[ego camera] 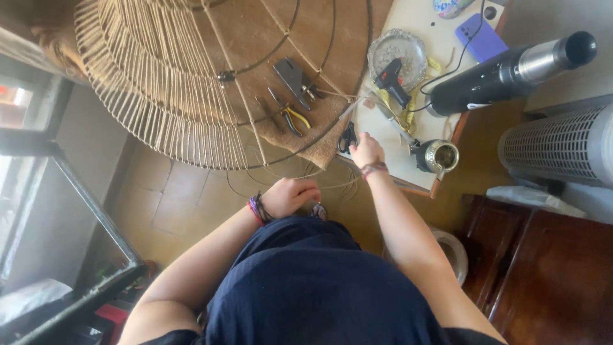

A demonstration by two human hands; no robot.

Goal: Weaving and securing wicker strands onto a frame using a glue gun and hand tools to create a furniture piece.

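Below the wire frame (191, 76), left hand (290, 195) fisted on thin strands (332, 182), right hand (366, 151) outstretched, grip unclear.

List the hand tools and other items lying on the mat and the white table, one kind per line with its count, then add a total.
Pliers: 1
Staple gun: 1
Scissors: 1
Glue gun: 1
Silver tray: 1
Thermos flask: 1
Metal cup: 1
Purple phone: 1
Total: 8
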